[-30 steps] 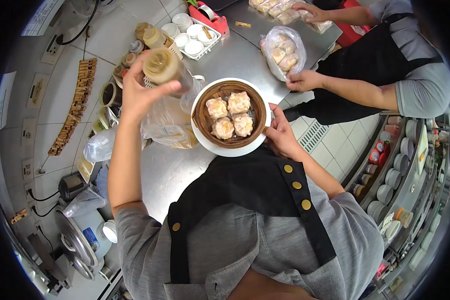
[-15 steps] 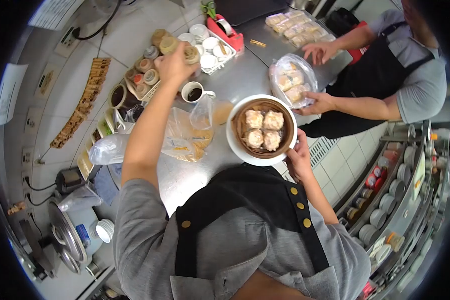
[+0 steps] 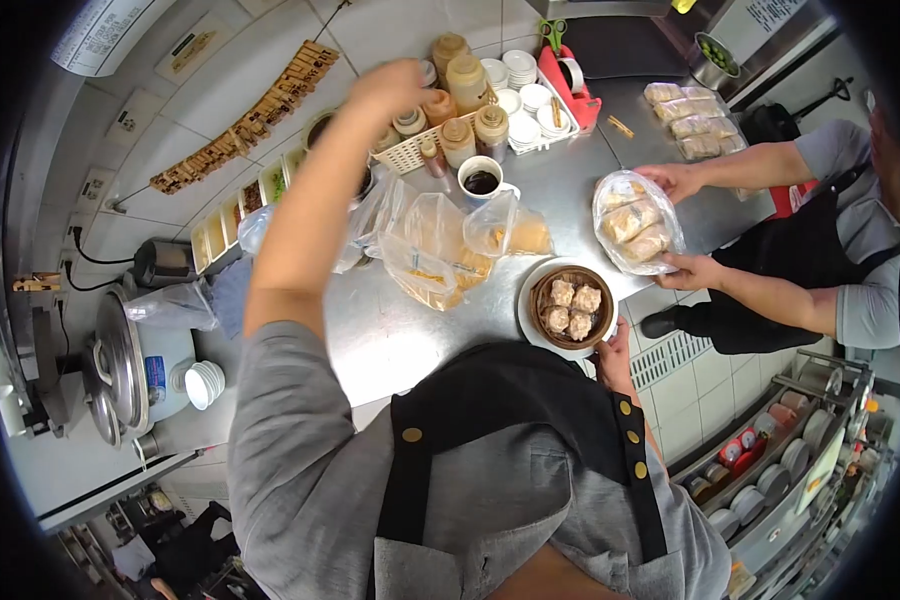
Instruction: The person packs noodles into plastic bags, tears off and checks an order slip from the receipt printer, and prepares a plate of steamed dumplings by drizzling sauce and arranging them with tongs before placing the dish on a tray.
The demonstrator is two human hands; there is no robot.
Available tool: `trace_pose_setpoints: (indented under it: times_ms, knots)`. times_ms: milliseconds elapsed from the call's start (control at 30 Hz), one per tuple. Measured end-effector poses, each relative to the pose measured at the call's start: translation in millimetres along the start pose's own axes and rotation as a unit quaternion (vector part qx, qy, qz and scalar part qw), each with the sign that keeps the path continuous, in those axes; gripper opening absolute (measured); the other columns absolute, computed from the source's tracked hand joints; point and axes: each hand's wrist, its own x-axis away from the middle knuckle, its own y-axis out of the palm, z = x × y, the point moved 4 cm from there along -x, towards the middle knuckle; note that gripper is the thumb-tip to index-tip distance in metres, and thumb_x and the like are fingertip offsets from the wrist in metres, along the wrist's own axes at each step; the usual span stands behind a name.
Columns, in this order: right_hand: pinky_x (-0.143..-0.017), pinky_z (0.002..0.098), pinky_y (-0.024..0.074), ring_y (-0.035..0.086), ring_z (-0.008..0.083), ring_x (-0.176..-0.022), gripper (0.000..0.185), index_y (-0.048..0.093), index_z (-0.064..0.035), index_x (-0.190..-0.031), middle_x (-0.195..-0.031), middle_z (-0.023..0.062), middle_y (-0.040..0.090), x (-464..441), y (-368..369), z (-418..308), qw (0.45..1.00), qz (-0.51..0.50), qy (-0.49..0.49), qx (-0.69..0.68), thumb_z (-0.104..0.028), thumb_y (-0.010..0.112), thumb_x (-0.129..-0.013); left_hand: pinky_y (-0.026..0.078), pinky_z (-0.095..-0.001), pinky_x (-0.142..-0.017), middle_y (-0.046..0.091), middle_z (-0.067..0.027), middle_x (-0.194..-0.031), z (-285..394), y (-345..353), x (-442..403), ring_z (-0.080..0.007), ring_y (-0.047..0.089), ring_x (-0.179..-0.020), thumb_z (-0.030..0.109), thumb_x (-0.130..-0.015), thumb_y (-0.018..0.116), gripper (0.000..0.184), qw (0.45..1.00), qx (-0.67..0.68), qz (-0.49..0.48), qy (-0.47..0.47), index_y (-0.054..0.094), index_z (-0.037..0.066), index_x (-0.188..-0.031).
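My right hand (image 3: pixel 615 356) grips the rim of a white plate (image 3: pixel 526 322) from its right side. On the plate stands a round bamboo steamer (image 3: pixel 543 322) with several shumai dumplings (image 3: pixel 575 308) in it. My left hand (image 3: pixel 388 92), smeared by motion, is raised over the left part of a white basket (image 3: pixel 407 156) of sauce bottles. Its fingers do not show clearly. Squeeze bottles (image 3: pixel 467 83) with pale and brown sauces stand just right of it. A mug of dark liquid (image 3: pixel 481 182) is in front of the basket.
Open plastic bags (image 3: pixel 425 255) lie on the steel counter (image 3: pixel 370 325). Small white dishes (image 3: pixel 530 97) fill a rack beside a red tape dispenser (image 3: pixel 575 85). At right, a co-worker's hands (image 3: pixel 695 272) hold a bag of wrapped food (image 3: pixel 635 222). Clothespins (image 3: pixel 255 125) hang along the wall.
My left hand has left the bottle it was at and moved left across the basket. The view has shifted; the plate with the steamer now sits lower and further right in it.
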Motion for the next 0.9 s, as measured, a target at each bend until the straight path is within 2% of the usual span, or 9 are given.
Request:
trace_pose_setpoints:
  times_ms: [100, 300, 367, 433, 533, 667, 733, 767, 900]
  knots:
    - [-0.083, 0.0346, 0.0604, 0.065, 0.0209, -0.106, 0.058, 0.031, -0.0118, -0.138, -0.122, 0.0118, 0.058, -7.4, -0.7, 8.9, 0.999, -0.003, 0.028, 0.042, 0.015, 0.047, -0.089, 0.053, -0.0403, -0.069, 0.072, -0.0138, -0.077, -68.9, -46.7, 14.3, -0.0276, 0.069, -0.073, 0.027, -0.083, 0.068, 0.027, 0.964, -0.175, -0.197, -0.037, 0.073, 0.003, -0.093]
    - [-0.081, 0.0316, 0.0589, 0.064, 0.0204, -0.105, 0.061, 0.032, -0.0104, -0.136, -0.117, 0.0106, 0.059, -29.3, -0.5, 26.4, 0.996, -0.035, 0.021, 0.085, 0.016, 0.049, -0.084, 0.056, -0.0326, -0.064, 0.073, -0.0111, -0.096, -216.8, -13.5, 92.5, -0.0184, 0.069, -0.075, 0.017, -0.087, 0.068, 0.03, 0.903, -0.051, -0.404, -0.139, 0.071, 0.004, -0.114]
    - [-0.088, 0.0341, 0.0553, 0.061, 0.0215, -0.111, 0.061, 0.036, -0.0082, -0.136, -0.119, 0.0107, 0.059, -35.0, 4.9, 26.8, 0.995, 0.001, 0.027, 0.093, 0.015, 0.054, -0.083, 0.054, -0.0362, -0.065, 0.073, -0.0074, -0.091, -246.5, 15.5, 115.3, -0.0203, 0.068, -0.075, 0.027, -0.086, 0.072, 0.03, 0.927, 0.02, -0.326, -0.186, 0.071, 0.018, -0.115]
    - [-0.095, 0.0363, 0.0511, 0.059, 0.0222, -0.113, 0.061, 0.041, -0.0082, -0.138, -0.122, 0.01, 0.06, -41.1, 3.0, 25.8, 0.988, 0.025, 0.019, 0.151, 0.012, 0.059, -0.084, 0.053, -0.036, -0.064, 0.072, -0.0078, -0.089, -281.1, 58.9, 127.4, -0.0204, 0.067, -0.076, 0.035, -0.086, 0.076, 0.038, 0.935, 0.138, -0.203, -0.257, 0.07, 0.012, -0.115]
    - [-0.073, 0.0319, 0.0583, 0.062, 0.0198, -0.1, 0.055, 0.04, -0.011, -0.143, -0.119, 0.0087, 0.057, -31.4, 16.8, -0.4, 0.975, 0.022, 0.094, 0.2, 0.002, 0.057, -0.092, 0.055, -0.0416, -0.068, 0.073, -0.0138, -0.089, -286.9, 89.9, 129.1, -0.0264, 0.07, -0.083, 0.042, -0.086, 0.075, 0.046, 0.964, 0.108, -0.105, -0.218, 0.071, 0.003, -0.11]
    - [-0.078, 0.0345, 0.0588, 0.061, 0.02, -0.106, 0.046, 0.047, -0.0059, -0.137, -0.121, 0.008, 0.055, -35.2, 13.0, 1.4, 0.968, -0.01, 0.131, 0.215, 0.002, 0.054, -0.092, 0.053, -0.0499, -0.086, 0.07, -0.0293, -0.099, -302.7, 114.8, 126.8, -0.0457, 0.067, -0.101, 0.042, -0.088, 0.071, 0.046, 0.962, 0.015, -0.089, -0.257, 0.074, -0.003, -0.095]
    - [-0.079, 0.0344, 0.0587, 0.061, 0.0208, -0.106, 0.045, 0.047, -0.006, -0.137, -0.121, 0.009, 0.055, -36.8, 14.2, 3.9, 0.967, 0.012, 0.114, 0.229, 0.0, 0.055, -0.093, 0.054, -0.0486, -0.083, 0.07, -0.0285, -0.101, -306.7, 127.2, 129.6, -0.0453, 0.068, -0.098, 0.039, -0.087, 0.07, 0.046, 0.962, -0.24, -0.113, -0.07, 0.07, -0.005, -0.102]
    - [-0.079, 0.0337, 0.0589, 0.061, 0.0226, -0.106, 0.049, 0.046, -0.0057, -0.138, -0.123, 0.0117, 0.053, -33.1, 21.8, -1.0, 0.968, 0.039, 0.098, 0.226, 0.001, 0.056, -0.091, 0.055, -0.0482, -0.082, 0.07, -0.0286, -0.102, -328.3, 128.0, 136.7, -0.0448, 0.069, -0.098, 0.036, -0.087, 0.068, 0.045, 0.956, -0.055, 0.039, -0.284, 0.067, -0.002, -0.11]
    - [-0.079, 0.0327, 0.0595, 0.064, 0.024, -0.1, 0.058, 0.042, -0.0034, -0.143, -0.124, 0.0157, 0.05, -34.3, 16.2, 9.4, 0.965, 0.038, -0.004, 0.26, 0.007, 0.057, -0.089, 0.055, -0.0463, -0.087, 0.069, -0.0275, -0.111, -291.0, 102.9, 187.9, -0.0396, 0.067, -0.109, 0.045, -0.089, 0.064, 0.056, 0.953, -0.076, 0.04, -0.292, 0.059, 0.003, -0.124]
